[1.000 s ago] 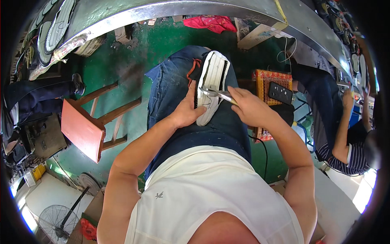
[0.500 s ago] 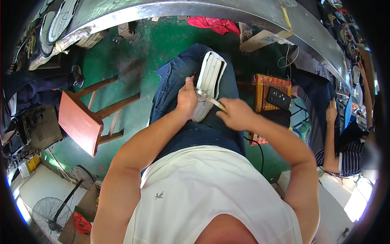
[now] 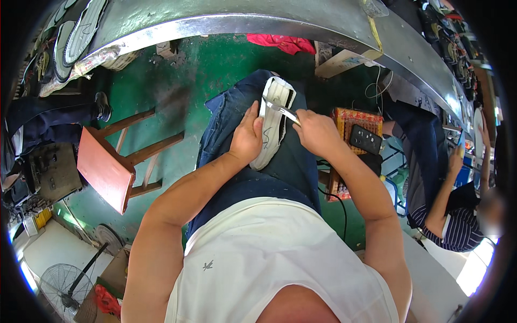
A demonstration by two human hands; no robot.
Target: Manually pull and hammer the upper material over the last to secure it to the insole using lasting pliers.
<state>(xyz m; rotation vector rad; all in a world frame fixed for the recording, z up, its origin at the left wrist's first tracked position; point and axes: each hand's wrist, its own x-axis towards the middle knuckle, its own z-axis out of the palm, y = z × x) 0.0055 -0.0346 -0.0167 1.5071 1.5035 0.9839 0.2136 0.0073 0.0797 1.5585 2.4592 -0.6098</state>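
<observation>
A pale shoe (image 3: 273, 134) lies lengthwise across my lap, bottom side up, its white underside and raised rim showing. My left hand (image 3: 247, 134) grips it by the left side, the thumb near the edge and the other fingers pointing away from me. In my right hand (image 3: 318, 132) are metal pincers (image 3: 285, 112), the fist closed round the handles. Their head reaches the upper part of the shoe's underside, near the left rim. Whether the jaws bite on anything is too small to tell.
A metal-edged workbench (image 3: 215, 24) curves across the far side, with shoes (image 3: 86, 32) at its left end. On the left a wooden stool (image 3: 107, 167) lies tipped. At right a black phone (image 3: 366, 139) rests on a woven seat (image 3: 344, 116); beyond it sits a co-worker (image 3: 452, 226).
The pincers have moved up along the shoe toward its far end, and their head has turned. My left hand has shifted slightly down the shoe's side. At right, the co-worker's arms have moved.
</observation>
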